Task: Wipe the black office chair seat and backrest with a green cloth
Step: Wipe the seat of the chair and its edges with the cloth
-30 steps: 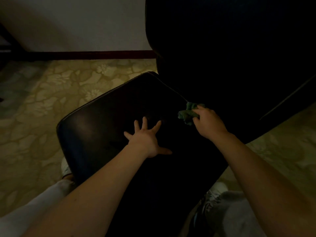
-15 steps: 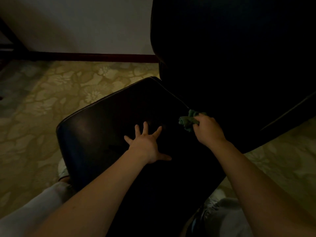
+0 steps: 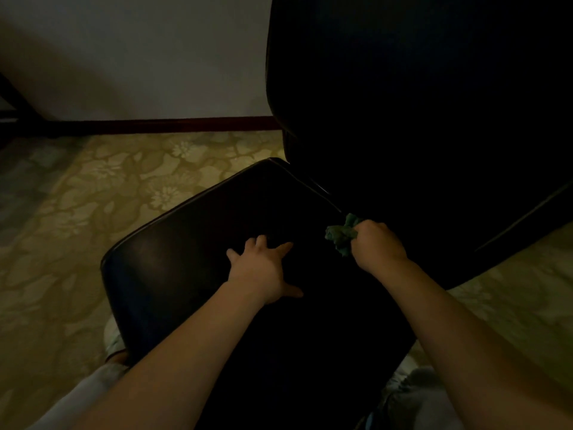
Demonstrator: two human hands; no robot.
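Green cloth [image 3: 341,236]: small, dull green, crumpled into a lumpy wad with folds and creases; soft woven look, exact weave too dim to tell. It is bunched in the right hand [image 3: 379,246], whose fingers are curled closed around it, so that most of the wad sticks out past the knuckles on the side toward the left hand. The cloth sits at the rear edge of the seat, at the crease where seat meets backrest.

Left hand [image 3: 262,270]: empty, palm down, fingers and thumb spread wide, pressed flat on the seat surface near its middle, apart from the cloth.

Seat [image 3: 186,252]: black, smooth, leather-like cover with a faint sheen on the near left part; rounded corners, a raised piped seam along the edge.

Backrest [image 3: 403,103]: black, tall, upright behind the seat, surface lost in shadow (no texture readable). A thin pale edge line runs diagonally at its lower right.

Floor [image 3: 77,228]: pale yellow-green carpet or covering with a large leaf-and-flower pattern.

Wall [image 3: 139,57]: plain, light, with a dark reddish skirting board [image 3: 161,125] along its base.
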